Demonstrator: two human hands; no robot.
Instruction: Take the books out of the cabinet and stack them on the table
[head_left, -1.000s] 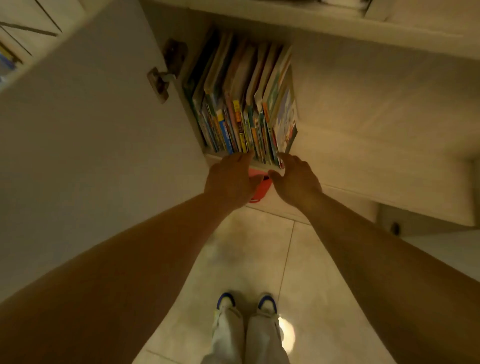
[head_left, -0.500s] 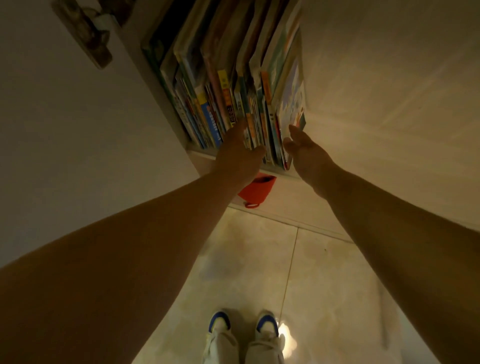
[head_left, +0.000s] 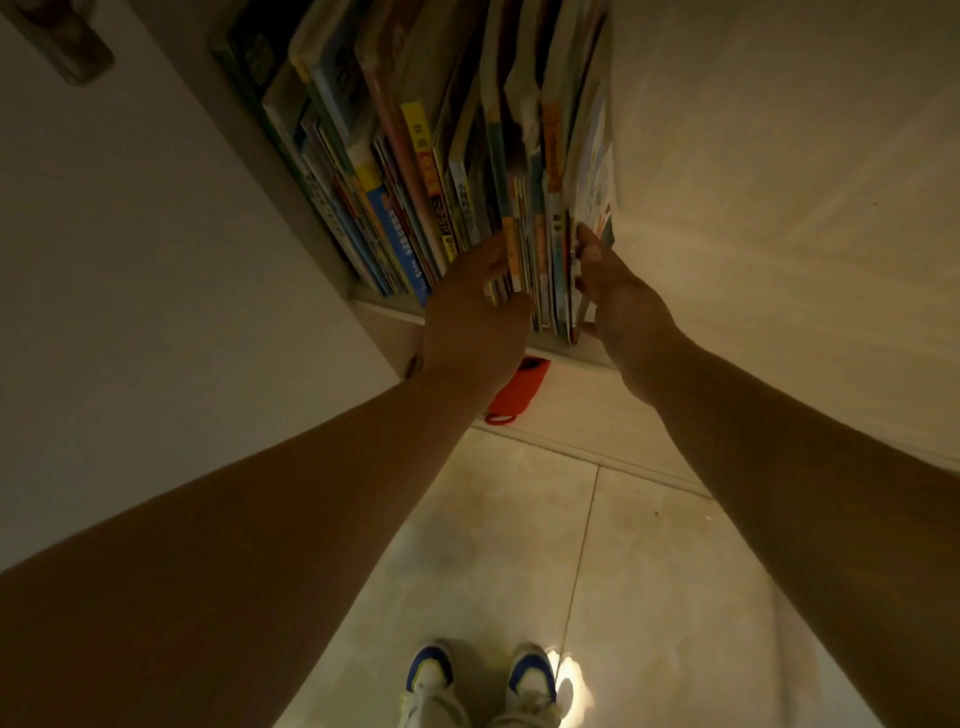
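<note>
Both hands have pushed in from the shelf edge. At upper centre of the frame, the books (head_left: 441, 171) stand upright in the cabinet (head_left: 311, 218): thin, slick, floppy, heavy together. Left hand (head_left: 470, 322) and right hand (head_left: 621, 301) flank the right-hand bunch, fingers straight against it; clamp low, near the spines.

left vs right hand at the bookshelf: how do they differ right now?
The left hand reaches in mid-row, fingers slipped between spines; the right hand sits at the row's right end, against the outermost book. The left hand shows its back; the right hand shows its thumb side, thumb on the spines. Both touch the same bundle of books, bracketing it.
</note>
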